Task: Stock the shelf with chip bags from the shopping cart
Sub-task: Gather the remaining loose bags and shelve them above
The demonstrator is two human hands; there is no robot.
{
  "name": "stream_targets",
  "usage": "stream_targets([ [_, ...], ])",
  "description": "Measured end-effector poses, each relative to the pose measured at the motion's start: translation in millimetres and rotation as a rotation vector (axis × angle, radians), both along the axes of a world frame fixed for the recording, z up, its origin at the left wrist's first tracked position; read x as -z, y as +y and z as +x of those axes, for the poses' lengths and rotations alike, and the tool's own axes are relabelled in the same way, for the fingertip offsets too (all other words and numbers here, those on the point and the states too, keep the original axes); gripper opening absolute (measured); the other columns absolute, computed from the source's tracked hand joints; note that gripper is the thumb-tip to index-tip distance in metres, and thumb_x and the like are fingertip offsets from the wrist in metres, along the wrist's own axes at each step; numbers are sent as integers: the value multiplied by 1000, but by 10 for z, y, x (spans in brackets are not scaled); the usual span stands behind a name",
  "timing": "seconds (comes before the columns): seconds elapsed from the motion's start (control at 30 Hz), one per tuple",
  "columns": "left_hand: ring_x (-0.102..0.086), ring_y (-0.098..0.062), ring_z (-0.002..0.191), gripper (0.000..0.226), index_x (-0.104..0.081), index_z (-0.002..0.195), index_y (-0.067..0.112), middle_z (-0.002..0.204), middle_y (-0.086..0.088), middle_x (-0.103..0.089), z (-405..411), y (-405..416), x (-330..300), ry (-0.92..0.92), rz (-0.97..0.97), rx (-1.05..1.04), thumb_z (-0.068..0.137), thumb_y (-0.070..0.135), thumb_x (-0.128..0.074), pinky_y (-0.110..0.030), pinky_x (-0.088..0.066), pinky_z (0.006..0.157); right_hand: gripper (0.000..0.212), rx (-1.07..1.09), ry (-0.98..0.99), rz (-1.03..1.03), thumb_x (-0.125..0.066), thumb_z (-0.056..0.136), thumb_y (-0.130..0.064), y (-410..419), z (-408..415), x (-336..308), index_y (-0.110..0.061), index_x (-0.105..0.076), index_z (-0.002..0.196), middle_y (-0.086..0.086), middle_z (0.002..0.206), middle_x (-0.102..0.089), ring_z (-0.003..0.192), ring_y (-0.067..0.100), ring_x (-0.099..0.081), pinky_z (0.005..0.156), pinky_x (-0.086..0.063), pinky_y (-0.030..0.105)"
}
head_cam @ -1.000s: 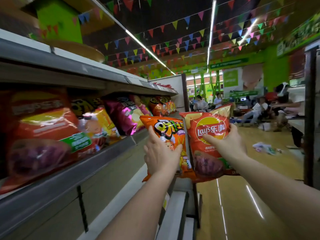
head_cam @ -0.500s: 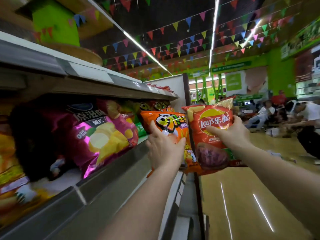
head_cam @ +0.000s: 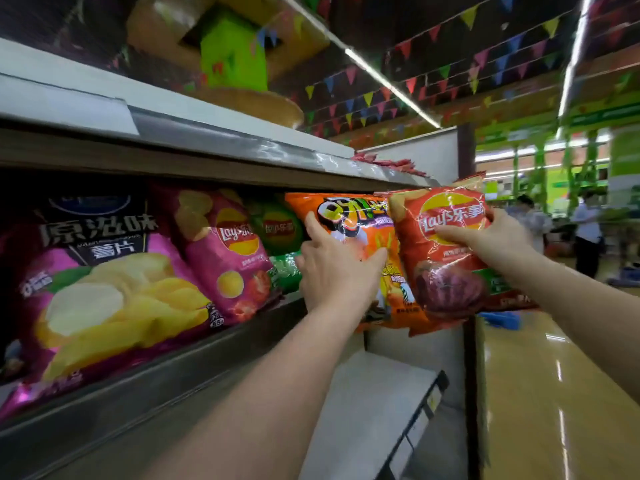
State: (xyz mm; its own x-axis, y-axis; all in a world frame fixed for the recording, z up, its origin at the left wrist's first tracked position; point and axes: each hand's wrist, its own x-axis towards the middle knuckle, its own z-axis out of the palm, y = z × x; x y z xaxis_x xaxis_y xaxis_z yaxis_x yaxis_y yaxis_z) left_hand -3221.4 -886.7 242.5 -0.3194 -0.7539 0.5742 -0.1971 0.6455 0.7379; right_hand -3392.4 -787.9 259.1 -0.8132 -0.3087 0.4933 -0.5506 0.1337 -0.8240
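Left hand (head_cam: 337, 261) curled round the orange bag (head_cam: 349, 216), right hand (head_cam: 491, 237) pinching the red bag (head_cam: 446, 268); both bags at the shelf (head_cam: 194, 368) lip, not in yet. Bags likely light, puffy, slick foil, crushable: hold the sides loosely. Cart not visible; shelf depth behind the bags hidden; edges blurred.

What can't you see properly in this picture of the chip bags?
- Head view: the orange bag is partly covered by the left hand and by the red Lay's bag.
- The right hand hides part of the red bag's front.
- The shopping cart is out of view.
- The green bag sits mostly behind others.
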Motion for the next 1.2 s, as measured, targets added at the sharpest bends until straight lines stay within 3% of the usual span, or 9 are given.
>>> stream_targets([
  [0.17, -28, -28, 137, 108, 1, 151, 22, 148, -8, -32, 28, -110, -47, -26, -2, -52, 77, 46, -73, -41, -33, 104, 79, -87, -10, 30, -78, 64, -52, -188, -145, -41, -13, -53, 127, 10, 122, -60, 107, 28, -55, 86, -40, 32],
  [0.33, -28, -29, 139, 109, 1, 151, 22, 151, -6, -31, 116, -183, -77, -40, -21, -58, 76, 48, -73, -42, -32, 107, 72, -182, -77, -9, -78, 66, -46, -281, -161, -47, -12, -52, 124, 5, 109, -58, 106, 31, -57, 89, -43, 34],
  [0.47, -33, -29, 137, 113, 1, 151, 23, 149, -4, -35, 168, -230, -62, -25, 30, -65, 72, 48, -76, -44, -34, 110, 73, -321, -159, 1, -83, 56, -47, -382, -218, -63, -13, -60, 116, 9, 106, -67, 90, 29, -66, 90, -51, 45],
  [0.63, -38, -26, 135, 111, -4, 151, 26, 148, -1, -39, 264, -207, -89, 48, 60, -86, 71, 43, -79, -44, -33, 110, 67, -522, -228, 37, -84, 53, -43, -516, -312, -153, -12, -63, 108, 11, 93, -71, 80, 31, -69, 82, -54, 45],
  [0.77, -48, -25, 126, 117, -9, 150, 30, 137, 2, -50, 311, -98, -96, 122, 62, -161, 62, 44, -85, -43, -38, 107, 83, -635, -219, 95, -85, 33, -55, -671, -378, -219, -12, -64, 100, 13, 91, -72, 78, 32, -70, 82, -55, 49],
  [0.87, -53, -19, 114, 111, -12, 150, 28, 120, 8, -53, 332, 44, -85, 155, 37, -259, 65, 40, -84, -34, -39, 103, 65, -714, -156, 119, -84, 48, -50, -759, -409, -247, -11, -66, 98, 12, 91, -72, 77, 30, -70, 80, -56, 44],
  [1.0, -55, -20, 114, 104, -19, 148, 27, 116, 8, -55, 455, 209, -61, 214, 0, -390, 66, 33, -83, -38, -41, 103, 55, -846, -129, 161, -80, 65, -42, -872, -428, -304, -9, -59, 104, 7, 82, -67, 67, 20, -65, 55, -49, 26],
  [1.13, -50, -13, 99, 97, -19, 148, 27, 99, 19, -54, 534, 428, -96, 227, -32, -522, 72, 30, -80, -21, -35, 82, 62, -961, -113, 205, -80, 64, -44, -1002, -374, -330, -6, -59, 108, 5, 81, -67, 65, 18, -65, 50, -47, 21],
  [1.2, -50, -17, 100, 96, -20, 147, 28, 102, 15, -55, 564, 522, -123, 231, -36, -564, 72, 29, -80, -28, -38, 86, 61, -1008, -127, 217, -81, 63, -44, -1070, -319, -330, -7, -59, 106, 6, 81, -67, 66, 20, -65, 52, -48, 24],
])
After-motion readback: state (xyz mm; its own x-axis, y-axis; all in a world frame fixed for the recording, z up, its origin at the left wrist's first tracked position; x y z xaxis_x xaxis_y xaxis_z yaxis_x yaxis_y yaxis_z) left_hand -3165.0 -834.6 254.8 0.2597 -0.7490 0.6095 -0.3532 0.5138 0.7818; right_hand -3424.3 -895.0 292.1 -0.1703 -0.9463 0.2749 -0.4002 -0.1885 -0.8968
